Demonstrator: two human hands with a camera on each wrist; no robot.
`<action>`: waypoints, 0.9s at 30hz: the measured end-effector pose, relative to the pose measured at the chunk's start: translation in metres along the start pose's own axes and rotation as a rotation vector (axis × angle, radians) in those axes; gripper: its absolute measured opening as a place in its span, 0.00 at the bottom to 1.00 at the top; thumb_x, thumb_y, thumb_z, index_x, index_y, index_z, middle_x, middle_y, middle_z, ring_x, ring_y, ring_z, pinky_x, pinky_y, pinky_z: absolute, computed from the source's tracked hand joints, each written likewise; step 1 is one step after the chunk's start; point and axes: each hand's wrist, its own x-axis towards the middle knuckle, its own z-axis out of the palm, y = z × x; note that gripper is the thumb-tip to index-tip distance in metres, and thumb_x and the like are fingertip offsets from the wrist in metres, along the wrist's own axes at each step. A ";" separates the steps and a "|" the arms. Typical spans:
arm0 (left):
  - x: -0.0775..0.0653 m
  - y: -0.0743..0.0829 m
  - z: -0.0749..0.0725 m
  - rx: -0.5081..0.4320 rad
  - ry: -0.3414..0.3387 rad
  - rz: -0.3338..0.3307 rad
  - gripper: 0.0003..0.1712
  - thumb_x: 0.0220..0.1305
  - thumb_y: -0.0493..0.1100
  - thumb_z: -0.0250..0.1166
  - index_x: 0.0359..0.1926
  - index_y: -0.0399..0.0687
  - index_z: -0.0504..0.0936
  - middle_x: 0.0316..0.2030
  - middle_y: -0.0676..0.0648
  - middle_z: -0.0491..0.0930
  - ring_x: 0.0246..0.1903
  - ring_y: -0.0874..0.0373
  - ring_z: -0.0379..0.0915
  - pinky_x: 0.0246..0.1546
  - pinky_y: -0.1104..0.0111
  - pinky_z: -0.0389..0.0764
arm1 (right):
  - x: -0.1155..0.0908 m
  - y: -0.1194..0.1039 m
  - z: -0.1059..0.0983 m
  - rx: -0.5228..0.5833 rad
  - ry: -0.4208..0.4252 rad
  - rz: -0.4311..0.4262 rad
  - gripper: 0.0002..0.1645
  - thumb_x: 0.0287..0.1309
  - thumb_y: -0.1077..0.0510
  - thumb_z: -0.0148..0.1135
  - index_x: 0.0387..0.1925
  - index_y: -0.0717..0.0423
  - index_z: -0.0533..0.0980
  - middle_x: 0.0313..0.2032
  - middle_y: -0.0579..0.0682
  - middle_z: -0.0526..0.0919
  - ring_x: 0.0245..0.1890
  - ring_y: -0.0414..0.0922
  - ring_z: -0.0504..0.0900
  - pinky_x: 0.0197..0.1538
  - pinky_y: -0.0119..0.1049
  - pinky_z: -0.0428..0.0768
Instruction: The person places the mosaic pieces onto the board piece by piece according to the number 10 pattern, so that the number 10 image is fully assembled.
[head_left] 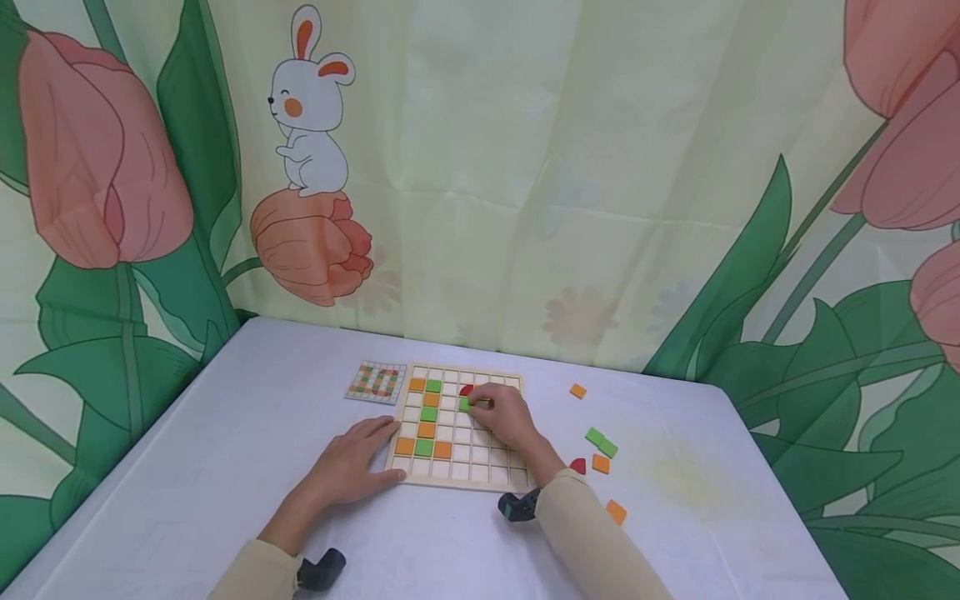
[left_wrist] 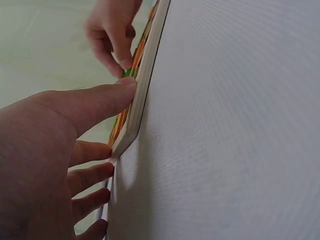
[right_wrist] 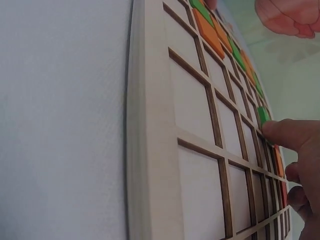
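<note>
A square wooden grid board (head_left: 462, 485) lies on the table, with orange and green square tiles in its left columns. My left hand (head_left: 352, 467) rests at the board's left edge, thumb touching its near left corner and the other fingers spread along the side. Over the board's upper middle, my right hand (head_left: 506, 414) pinches a green tile (right_wrist: 263, 115) at its cell with curled fingers. Just beyond those fingertips sits a red piece (head_left: 467, 390). A small pattern card (head_left: 375, 382) with coloured squares lies left of the board. The fingers partly hide the green tile.
Right of the board lie loose pieces: a pair of green tiles (head_left: 602, 442), several orange tiles (head_left: 577, 391) and a red piece (head_left: 577, 467). Black devices (head_left: 322, 570) are on both wrists. A printed curtain (head_left: 480, 183) hangs behind the white table (head_left: 450, 542).
</note>
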 end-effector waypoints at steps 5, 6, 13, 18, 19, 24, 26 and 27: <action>-0.001 0.003 -0.002 -0.005 0.005 0.009 0.46 0.53 0.62 0.69 0.69 0.50 0.67 0.69 0.46 0.65 0.69 0.45 0.60 0.62 0.44 0.68 | 0.000 -0.002 0.001 -0.029 0.013 -0.017 0.06 0.56 0.59 0.68 0.36 0.51 0.86 0.46 0.47 0.86 0.51 0.47 0.82 0.54 0.44 0.80; -0.001 0.004 -0.002 -0.007 0.005 0.010 0.46 0.53 0.62 0.69 0.69 0.50 0.67 0.69 0.46 0.66 0.69 0.45 0.60 0.62 0.44 0.68 | 0.000 -0.003 0.001 -0.039 0.016 -0.017 0.06 0.56 0.59 0.68 0.36 0.52 0.86 0.46 0.47 0.86 0.52 0.47 0.82 0.55 0.45 0.80; -0.002 0.005 -0.002 -0.002 0.000 0.008 0.46 0.53 0.62 0.69 0.69 0.50 0.67 0.69 0.46 0.66 0.69 0.46 0.60 0.62 0.45 0.68 | 0.000 -0.004 0.001 -0.058 0.004 0.025 0.04 0.56 0.58 0.67 0.33 0.51 0.86 0.46 0.47 0.84 0.52 0.49 0.80 0.59 0.47 0.77; -0.001 0.003 0.000 -0.005 0.000 0.008 0.46 0.53 0.62 0.69 0.69 0.50 0.67 0.69 0.46 0.65 0.69 0.45 0.60 0.62 0.44 0.68 | -0.001 -0.002 0.000 -0.032 -0.004 0.045 0.04 0.56 0.58 0.67 0.34 0.50 0.85 0.47 0.48 0.83 0.52 0.48 0.79 0.57 0.47 0.78; -0.001 0.003 0.000 -0.004 0.002 0.008 0.46 0.53 0.62 0.69 0.69 0.50 0.67 0.69 0.46 0.65 0.69 0.45 0.60 0.62 0.44 0.68 | -0.001 -0.002 -0.001 -0.033 -0.003 0.038 0.04 0.56 0.58 0.67 0.35 0.50 0.85 0.47 0.48 0.83 0.50 0.48 0.79 0.55 0.46 0.78; 0.001 0.000 0.002 0.011 0.002 0.007 0.46 0.53 0.62 0.69 0.69 0.50 0.66 0.69 0.46 0.65 0.69 0.45 0.59 0.62 0.44 0.68 | -0.006 -0.003 -0.007 -0.038 0.005 0.002 0.06 0.56 0.58 0.67 0.37 0.51 0.85 0.44 0.48 0.84 0.38 0.44 0.76 0.40 0.36 0.75; 0.001 0.000 0.001 0.011 0.001 0.003 0.46 0.53 0.62 0.69 0.69 0.50 0.66 0.69 0.46 0.65 0.69 0.45 0.59 0.62 0.44 0.68 | -0.009 -0.003 -0.010 -0.021 0.006 0.009 0.07 0.56 0.58 0.68 0.38 0.52 0.85 0.43 0.48 0.84 0.33 0.43 0.74 0.35 0.32 0.72; 0.001 0.000 0.001 0.007 0.001 0.000 0.46 0.53 0.62 0.69 0.69 0.50 0.67 0.69 0.46 0.65 0.69 0.45 0.59 0.62 0.43 0.67 | -0.010 -0.002 -0.011 -0.018 0.009 0.017 0.07 0.56 0.58 0.67 0.38 0.51 0.85 0.42 0.47 0.84 0.31 0.42 0.72 0.34 0.31 0.71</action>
